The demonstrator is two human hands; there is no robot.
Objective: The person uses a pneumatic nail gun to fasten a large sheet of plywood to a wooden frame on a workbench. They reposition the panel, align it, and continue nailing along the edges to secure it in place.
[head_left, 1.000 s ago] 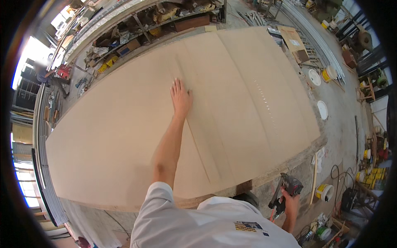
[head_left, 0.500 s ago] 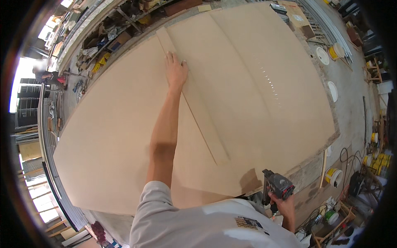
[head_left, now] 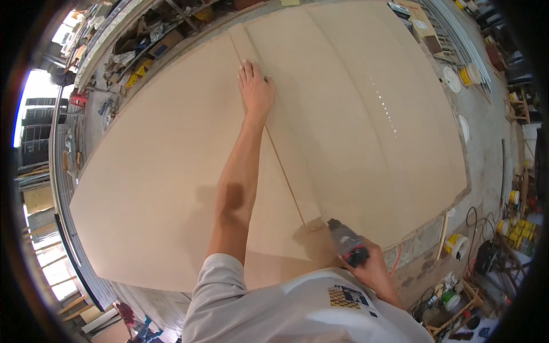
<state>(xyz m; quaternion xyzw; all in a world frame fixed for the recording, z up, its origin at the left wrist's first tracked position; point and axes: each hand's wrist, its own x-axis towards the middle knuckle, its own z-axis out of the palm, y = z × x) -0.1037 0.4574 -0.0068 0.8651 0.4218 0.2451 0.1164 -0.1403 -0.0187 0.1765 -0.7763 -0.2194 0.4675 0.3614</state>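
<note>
A large tan board [head_left: 154, 166] stretches out before me. On it lies a long narrow strip [head_left: 289, 171] of the same colour, running from the far edge toward me. My left hand [head_left: 257, 94] is open and presses flat on the strip's far part, fingers pointing away. My right hand [head_left: 370, 267] is wrapped around a dark grey and black nail gun [head_left: 349, 243]. The gun is over the board, close to the strip's near end, its shadow falling on that end. Whether its nose touches the strip, I cannot tell.
An orange hose [head_left: 396, 260] hangs beside my right hand. White buckets [head_left: 456, 246] and coiled hoses stand on the floor at the right. A cluttered shelf [head_left: 163, 48] runs along the far left, and metal lengths [head_left: 457, 34] lie at the far right.
My right hand has brought the nail gun from beside the board's near edge up and left, over the board by the strip's near end. My left hand stays on the strip.
</note>
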